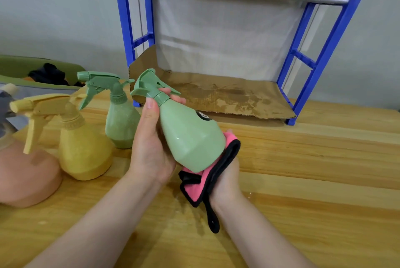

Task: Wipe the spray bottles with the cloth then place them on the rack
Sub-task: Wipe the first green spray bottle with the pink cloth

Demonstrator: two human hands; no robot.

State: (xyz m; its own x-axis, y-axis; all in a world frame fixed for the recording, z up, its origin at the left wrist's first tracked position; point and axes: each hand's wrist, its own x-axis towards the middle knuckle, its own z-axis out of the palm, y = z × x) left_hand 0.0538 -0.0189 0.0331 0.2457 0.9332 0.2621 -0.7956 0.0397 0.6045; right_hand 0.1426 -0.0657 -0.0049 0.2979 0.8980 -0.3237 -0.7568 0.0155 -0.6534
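Head view: your left hand [151,150] has its grip closed round the light green spray bottle [190,137], thumb at the neck, holding it tilted above the table [313,181]. Your right hand [225,179] clutches the pink cloth [205,181] against the bottle's base. Two more bottles, dark green [121,120] and yellow [82,150], stand left; the blue rack [324,55] stands behind.

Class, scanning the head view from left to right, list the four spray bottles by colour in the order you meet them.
Pink bottle → yellow bottle → darker green bottle standing on the table → light green bottle held in the hands.
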